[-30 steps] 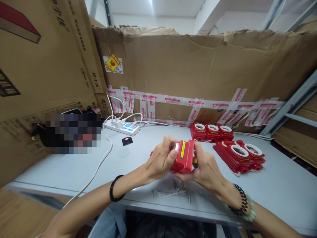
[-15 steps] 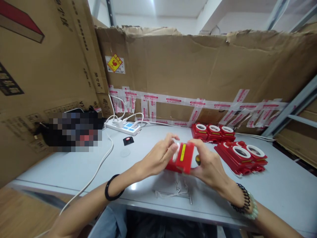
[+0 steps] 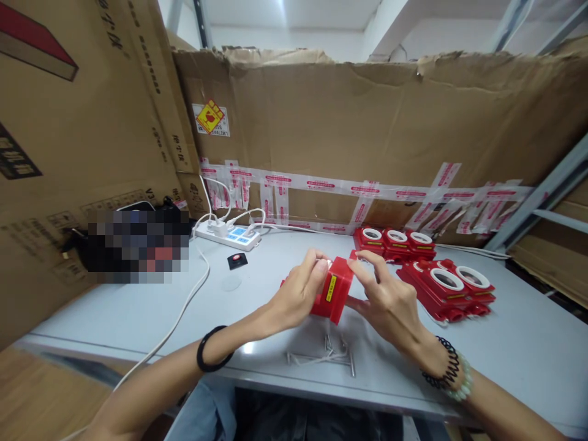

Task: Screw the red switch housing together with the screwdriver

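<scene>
A red plastic housing (image 3: 337, 300) with a yellow label is held tilted above the table in front of me. My left hand (image 3: 301, 285) is closed around its left side, hiding much of that end. On the other side my right hand (image 3: 389, 300) grips it, index finger at the upper corner and thumb lower down by the right face. Below the housing, a small bundle of metal T-shaped rods with white cord (image 3: 321, 358) lies near the table's front edge.
Red units with white rings (image 3: 395, 242) stand at the back right, and two bigger-looking ones (image 3: 448, 288) sit nearer. A white power strip (image 3: 234, 236), a black square with a red button (image 3: 237, 261) and a clear disc (image 3: 230, 283) are left. Cardboard (image 3: 321, 122) walls the back.
The red housing has turned and tilted, with its labelled face now lower and its top showing. My right fingers have shifted up to its upper corner.
</scene>
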The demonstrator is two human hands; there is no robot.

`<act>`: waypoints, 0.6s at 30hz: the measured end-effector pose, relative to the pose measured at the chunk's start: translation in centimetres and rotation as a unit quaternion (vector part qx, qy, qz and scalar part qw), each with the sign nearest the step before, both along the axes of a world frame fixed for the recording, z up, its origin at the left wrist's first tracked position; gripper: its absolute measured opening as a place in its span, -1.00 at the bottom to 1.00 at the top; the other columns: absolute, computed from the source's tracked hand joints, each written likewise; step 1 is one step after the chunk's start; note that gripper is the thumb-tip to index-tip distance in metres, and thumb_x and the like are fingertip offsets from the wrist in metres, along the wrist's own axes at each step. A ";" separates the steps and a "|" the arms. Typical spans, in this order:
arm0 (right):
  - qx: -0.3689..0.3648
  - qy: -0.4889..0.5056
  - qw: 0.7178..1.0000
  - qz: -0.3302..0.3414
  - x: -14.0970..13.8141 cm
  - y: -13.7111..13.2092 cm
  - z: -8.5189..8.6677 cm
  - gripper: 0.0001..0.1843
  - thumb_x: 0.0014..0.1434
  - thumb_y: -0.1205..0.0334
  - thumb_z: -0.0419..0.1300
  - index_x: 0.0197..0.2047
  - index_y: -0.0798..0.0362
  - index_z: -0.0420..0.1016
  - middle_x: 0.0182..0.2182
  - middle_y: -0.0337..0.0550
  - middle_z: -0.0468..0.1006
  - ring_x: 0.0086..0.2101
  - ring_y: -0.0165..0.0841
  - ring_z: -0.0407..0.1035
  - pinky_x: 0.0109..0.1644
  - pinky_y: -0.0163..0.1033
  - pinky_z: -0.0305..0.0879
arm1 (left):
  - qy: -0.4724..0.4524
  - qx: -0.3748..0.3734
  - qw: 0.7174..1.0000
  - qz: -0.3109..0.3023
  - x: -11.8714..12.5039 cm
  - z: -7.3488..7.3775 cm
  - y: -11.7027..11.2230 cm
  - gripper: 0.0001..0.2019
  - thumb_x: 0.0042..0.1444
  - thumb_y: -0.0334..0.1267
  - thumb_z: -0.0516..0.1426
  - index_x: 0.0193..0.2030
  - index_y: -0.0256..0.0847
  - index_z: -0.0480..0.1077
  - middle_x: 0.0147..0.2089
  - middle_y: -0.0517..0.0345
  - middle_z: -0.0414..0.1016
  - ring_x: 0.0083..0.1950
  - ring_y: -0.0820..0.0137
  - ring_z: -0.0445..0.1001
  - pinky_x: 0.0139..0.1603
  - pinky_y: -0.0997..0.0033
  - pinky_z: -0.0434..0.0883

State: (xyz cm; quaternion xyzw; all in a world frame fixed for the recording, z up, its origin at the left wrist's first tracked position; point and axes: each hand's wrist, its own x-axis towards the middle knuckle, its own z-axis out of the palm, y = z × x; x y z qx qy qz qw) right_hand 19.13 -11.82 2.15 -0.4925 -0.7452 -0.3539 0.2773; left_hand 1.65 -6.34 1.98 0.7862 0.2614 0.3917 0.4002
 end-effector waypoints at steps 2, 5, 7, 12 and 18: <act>0.016 -0.025 0.999 -0.016 -0.1 0.0 -0.1 -0.57 0.14 0.17 0.17 0.05 -0.02 0.17 -0.03 0.06 0.44 -0.51 -0.45 0.39 -0.58 -0.35 0.12 | 0.005 -0.042 0.999 -0.007 -0.2 0.4 0.2 -0.61 0.29 0.06 -0.26 -0.26 -0.18 0.17 -0.43 0.27 0.24 -0.44 0.46 0.25 -0.39 0.43 0.27; 0.017 -0.036 0.999 -0.012 -0.2 0.0 -0.3 -0.59 0.15 0.23 0.16 0.06 -0.05 0.18 -0.02 0.04 0.43 -0.52 -0.47 0.38 -0.57 -0.36 0.12 | 0.029 -0.063 0.997 -0.031 -0.6 0.7 0.8 -0.56 0.28 0.08 -0.26 -0.36 -0.21 0.17 -0.40 0.22 0.25 -0.37 0.44 0.28 -0.30 0.39 0.31; 0.007 -0.020 1.000 -0.001 -0.2 0.1 -0.4 -0.57 0.13 0.26 0.16 0.06 -0.06 0.18 0.00 0.03 0.41 -0.52 -0.47 0.38 -0.58 -0.36 0.12 | 0.051 -0.059 0.996 -0.050 -0.9 0.8 1.0 -0.54 0.28 0.07 -0.28 -0.28 -0.23 0.22 -0.39 0.20 0.29 -0.37 0.42 0.31 -0.28 0.35 0.33; -0.101 0.148 0.982 0.055 0.1 0.4 0.1 -0.49 0.02 0.18 0.21 0.04 0.01 0.16 -0.06 -0.03 0.41 -0.57 -0.50 0.34 -0.57 -0.35 0.22 | 0.032 0.118 0.987 -0.106 -1.8 1.3 1.0 -0.60 0.27 -0.04 -0.11 0.18 -0.16 0.08 0.07 -0.05 0.29 0.03 0.26 0.32 0.05 0.18 0.29; -0.131 0.215 0.964 0.085 0.4 0.3 0.8 -0.45 -0.03 0.07 0.25 0.00 -0.02 0.16 -0.13 -0.08 0.44 -0.48 -0.41 0.41 -0.48 -0.31 0.31 | 0.022 0.168 0.975 -0.140 -2.2 1.8 1.0 -0.54 0.26 -0.25 -0.04 0.29 -0.06 -0.02 0.24 -0.03 0.14 0.18 0.25 0.21 0.12 0.22 0.28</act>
